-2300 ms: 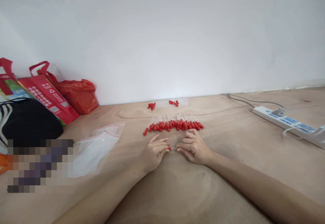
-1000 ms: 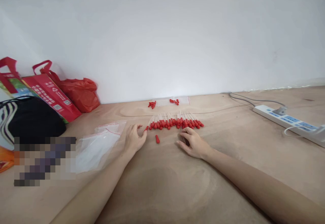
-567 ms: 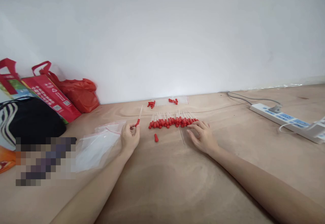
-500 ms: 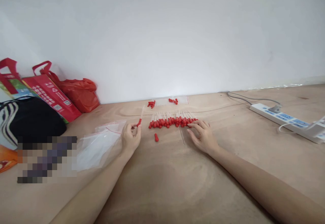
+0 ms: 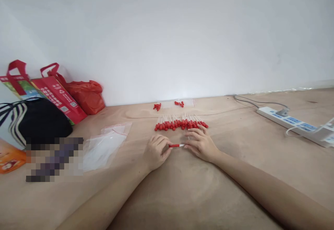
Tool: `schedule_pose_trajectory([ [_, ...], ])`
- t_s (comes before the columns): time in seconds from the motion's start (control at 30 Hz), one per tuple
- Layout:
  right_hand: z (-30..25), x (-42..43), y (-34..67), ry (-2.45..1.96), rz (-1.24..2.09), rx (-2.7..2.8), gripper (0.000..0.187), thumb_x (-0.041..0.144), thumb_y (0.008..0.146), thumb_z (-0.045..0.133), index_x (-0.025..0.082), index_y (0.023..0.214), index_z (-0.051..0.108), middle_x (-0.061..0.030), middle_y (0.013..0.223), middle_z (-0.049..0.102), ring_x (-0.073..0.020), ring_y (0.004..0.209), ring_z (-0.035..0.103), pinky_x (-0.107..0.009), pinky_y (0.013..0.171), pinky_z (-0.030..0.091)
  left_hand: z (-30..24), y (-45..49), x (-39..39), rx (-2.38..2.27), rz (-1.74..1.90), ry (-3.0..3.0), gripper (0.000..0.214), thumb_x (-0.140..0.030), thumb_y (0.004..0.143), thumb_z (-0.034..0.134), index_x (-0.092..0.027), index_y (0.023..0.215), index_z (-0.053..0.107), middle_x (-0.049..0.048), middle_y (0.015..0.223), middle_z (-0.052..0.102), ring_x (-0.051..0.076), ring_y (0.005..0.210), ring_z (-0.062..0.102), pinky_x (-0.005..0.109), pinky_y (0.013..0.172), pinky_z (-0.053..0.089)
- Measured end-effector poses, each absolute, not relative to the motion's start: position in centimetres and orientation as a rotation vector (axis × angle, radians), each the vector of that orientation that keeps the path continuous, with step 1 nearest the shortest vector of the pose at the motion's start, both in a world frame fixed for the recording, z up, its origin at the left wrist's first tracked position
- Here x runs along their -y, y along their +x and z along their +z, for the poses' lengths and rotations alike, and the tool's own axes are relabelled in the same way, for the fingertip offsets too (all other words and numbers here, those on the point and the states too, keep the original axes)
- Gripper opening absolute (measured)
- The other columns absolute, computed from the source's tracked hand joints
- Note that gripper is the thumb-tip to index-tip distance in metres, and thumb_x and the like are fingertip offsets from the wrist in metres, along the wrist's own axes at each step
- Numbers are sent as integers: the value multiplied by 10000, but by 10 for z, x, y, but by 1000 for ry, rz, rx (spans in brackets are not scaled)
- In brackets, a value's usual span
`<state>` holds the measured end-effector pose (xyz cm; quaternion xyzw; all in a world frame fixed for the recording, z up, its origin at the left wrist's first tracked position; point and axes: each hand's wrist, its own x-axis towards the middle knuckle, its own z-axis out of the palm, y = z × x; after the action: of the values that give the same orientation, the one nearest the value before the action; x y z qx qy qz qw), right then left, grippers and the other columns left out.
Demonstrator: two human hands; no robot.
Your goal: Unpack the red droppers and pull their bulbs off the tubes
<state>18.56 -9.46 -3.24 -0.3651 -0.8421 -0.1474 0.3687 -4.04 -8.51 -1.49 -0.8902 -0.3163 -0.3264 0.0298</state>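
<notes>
A dropper (image 5: 174,145) with a red rubber bulb and a clear tube lies sideways between my two hands, low over the table. My left hand (image 5: 158,152) pinches the bulb end. At the tube end, the fingertips of my right hand (image 5: 199,144) close on the clear part; its far tip is hidden by them. Just beyond my hands is a row of similar droppers (image 5: 180,123), bulbs towards me and pale tubes pointing at the wall. My right fingers are close to the row's right end.
Loose red rubber bulbs (image 5: 157,106) lie near the wall by a clear bag (image 5: 168,103). Clear zip bags (image 5: 104,150) are at left, with a black drawstring bag (image 5: 45,122) and red bags (image 5: 86,96) behind. A power strip (image 5: 292,120) stands at right.
My left hand has moved right and turned the dropper from upright to sideways. My right hand has come back from the row to its tube. The loose bulb in front no longer shows.
</notes>
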Motion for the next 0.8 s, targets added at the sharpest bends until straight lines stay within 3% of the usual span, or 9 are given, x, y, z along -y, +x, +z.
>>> schedule_pose_trajectory([
  [0.1, -33, 94, 184, -946, -306, 2179, 147, 358, 807, 534, 279, 831, 656, 8, 980, 632, -174, 1001, 497, -433, 987, 195, -15, -40, 85, 954, -1017, -2738, 50, -199, 794, 507, -193, 795, 557, 20, 806, 607, 164, 790, 525, 320, 727, 368],
  [0.27, -32, 94, 184, -927, -285, 2203, 170, 344, 825, 513, 298, 933, 636, 8, 957, 635, -162, 983, 498, -428, 975, 191, -13, -39, 87, 974, -1009, -2760, 65, -179, 800, 477, -189, 797, 541, 24, 793, 607, 167, 801, 521, 321, 740, 381],
  [0.47, -30, 96, 182, -914, -316, 2232, 176, 335, 831, 505, 285, 953, 623, 5, 892, 642, -160, 948, 508, -433, 954, 215, -11, -33, 87, 928, -954, -2808, 267, -323, 815, 501, -190, 1044, 538, 62, 970, 620, 196, 912, 517, 360, 813, 403],
  [0.63, -28, 97, 182, -921, -303, 2240, 216, 373, 819, 514, 265, 976, 615, -10, 900, 644, -172, 929, 518, -450, 939, 244, -16, -29, 81, 835, -1037, -2773, 183, -255, 864, 441, -202, 856, 617, 22, 860, 667, 170, 858, 538, 342, 793, 410],
  [0.8, -26, 97, 180, -876, -253, 2236, 192, 363, 828, 504, 281, 959, 619, 1, 876, 650, -164, 921, 524, -449, 950, 249, -15, -29, 81, 800, -1072, -2718, 166, -255, 855, 464, -205, 853, 623, 12, 856, 677, 161, 842, 550, 343, 804, 408],
])
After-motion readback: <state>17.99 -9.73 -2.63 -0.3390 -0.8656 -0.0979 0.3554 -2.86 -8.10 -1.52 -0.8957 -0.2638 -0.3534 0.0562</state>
